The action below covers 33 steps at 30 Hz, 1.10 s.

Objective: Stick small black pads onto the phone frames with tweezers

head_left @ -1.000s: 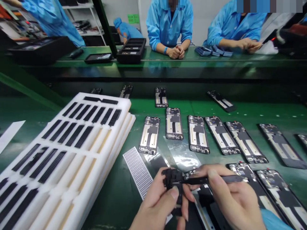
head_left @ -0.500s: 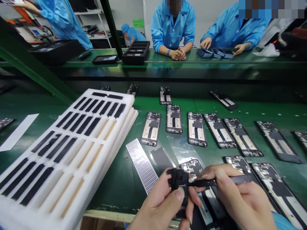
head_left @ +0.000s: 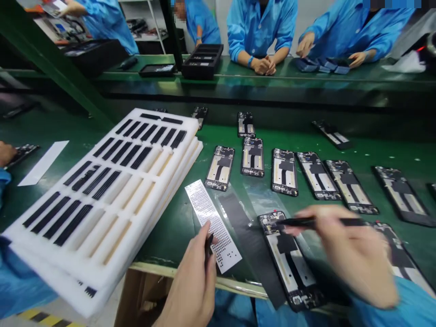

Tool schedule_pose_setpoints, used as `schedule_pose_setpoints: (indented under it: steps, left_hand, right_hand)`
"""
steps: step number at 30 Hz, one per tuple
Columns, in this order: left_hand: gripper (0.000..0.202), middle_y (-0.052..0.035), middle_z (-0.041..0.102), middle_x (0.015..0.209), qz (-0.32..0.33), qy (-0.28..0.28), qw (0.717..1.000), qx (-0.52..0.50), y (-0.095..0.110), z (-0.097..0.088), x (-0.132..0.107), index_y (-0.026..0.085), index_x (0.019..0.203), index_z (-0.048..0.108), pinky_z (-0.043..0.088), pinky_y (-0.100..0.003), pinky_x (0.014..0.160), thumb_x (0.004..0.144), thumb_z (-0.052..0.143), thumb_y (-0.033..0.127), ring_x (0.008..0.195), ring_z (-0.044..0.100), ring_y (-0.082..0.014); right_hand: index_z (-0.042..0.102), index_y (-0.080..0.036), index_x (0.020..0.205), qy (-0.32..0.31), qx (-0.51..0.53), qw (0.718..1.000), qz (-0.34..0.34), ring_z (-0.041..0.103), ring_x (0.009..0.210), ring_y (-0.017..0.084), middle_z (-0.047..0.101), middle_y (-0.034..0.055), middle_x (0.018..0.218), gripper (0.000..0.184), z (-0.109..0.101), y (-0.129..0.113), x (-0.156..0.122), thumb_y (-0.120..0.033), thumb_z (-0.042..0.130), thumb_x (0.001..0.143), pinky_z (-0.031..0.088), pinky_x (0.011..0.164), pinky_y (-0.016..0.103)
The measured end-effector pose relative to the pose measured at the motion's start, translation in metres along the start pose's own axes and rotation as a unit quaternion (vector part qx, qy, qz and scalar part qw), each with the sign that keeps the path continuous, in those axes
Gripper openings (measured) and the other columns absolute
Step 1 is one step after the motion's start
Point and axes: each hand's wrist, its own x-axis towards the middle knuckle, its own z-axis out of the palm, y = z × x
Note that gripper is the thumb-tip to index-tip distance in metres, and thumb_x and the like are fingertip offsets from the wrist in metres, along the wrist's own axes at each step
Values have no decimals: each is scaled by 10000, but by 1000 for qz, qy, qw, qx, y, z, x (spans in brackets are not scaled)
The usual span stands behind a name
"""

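My left hand [head_left: 192, 284] is low in the middle, fingers pressed together on a small black part [head_left: 208, 241]. It hovers at the near end of a white dotted sheet [head_left: 210, 218]. My right hand [head_left: 350, 256], blurred by motion, grips a thin black pen-like tool [head_left: 304, 222]. The tool's tip points left over the top of a phone frame [head_left: 288, 259] lying near the table's front edge. A black strip [head_left: 248, 236] lies between the sheet and this frame.
A stack of white foam trays [head_left: 112, 190] with black strips fills the left. Several phone frames [head_left: 252, 156] lie in rows on the green belt. Another person's hand [head_left: 5, 152] is at the far left. People in blue coats [head_left: 260, 27] and black trays [head_left: 201, 61] are across the far bench.
My hands have parted. The left one dropped down-left with the black part to the dotted sheet. The right one swung the tool to the phone frame on the table.
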Motion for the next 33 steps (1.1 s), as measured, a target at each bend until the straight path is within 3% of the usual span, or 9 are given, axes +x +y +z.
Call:
schedule_pose_setpoints:
  steps: [2,4,6,8,12,18,25,29,33]
  left_hand:
    - [549,-118,633,1318,107,3,970,217,-17,0,-15,199,1513,363,504,-353,944,975,360,85,1111,615,-219]
    - [600,-114,607,1399,191,-20,905,379,-27,4,-26,183,1471,449,502,-365,865,903,376,1,1030,616,-234]
    - [606,-82,517,1518,219,-29,856,468,-28,10,-30,193,1430,520,475,-382,811,868,414,-7,960,585,-236]
    - [576,-46,473,1559,224,-35,839,495,-25,14,-30,197,1421,542,447,-390,794,877,449,31,938,542,-236]
    - [536,-46,518,1524,238,-39,834,496,-19,16,-26,173,1435,533,404,-397,791,906,477,102,928,485,-248]
    - [505,-38,556,1490,244,-39,843,478,-19,15,-23,173,1425,544,382,-394,794,927,475,131,912,463,-243]
    - [500,-49,587,1456,258,-45,848,462,-20,12,-20,164,1415,553,383,-377,746,920,487,150,877,455,-238]
    - [513,-57,599,1441,266,-47,845,462,-20,10,-17,158,1407,561,376,-371,737,902,482,115,869,452,-238]
    - [533,-51,605,1431,270,-57,844,461,-21,8,-16,148,1403,561,382,-367,740,880,471,89,868,450,-233]
  right_hand:
    - [784,-266,851,-77,30,997,-2,766,770,207,780,48,888,345,28,5,-1,-392,513,1022,641,684,275]
    - [762,-235,904,-138,53,989,-8,769,760,185,782,47,887,313,51,10,-7,-346,498,1030,635,695,241]
    - [742,-218,941,-165,51,985,-20,770,783,174,785,54,925,285,62,15,-11,-303,487,1034,625,726,225]
    - [728,-215,987,-186,41,981,-42,768,795,166,787,48,929,232,63,18,-13,-263,504,1024,616,741,216]
    - [707,-220,1046,-226,32,970,-87,765,868,155,791,32,950,191,60,18,-12,-194,522,1007,592,811,203]
    - [702,-225,1036,-228,16,970,-81,766,862,155,791,31,947,194,58,18,-11,-171,519,1000,590,788,196]
    - [697,-233,1096,-277,8,955,-106,767,899,173,793,42,998,220,52,14,-6,-175,506,1004,597,813,228]
    - [692,-226,1109,-340,5,933,-121,747,872,165,777,42,1002,228,52,0,10,-185,485,1020,585,788,238]
    - [706,-204,1061,-423,-26,893,-153,721,824,179,758,51,951,257,59,-22,39,-212,450,1042,562,745,269]
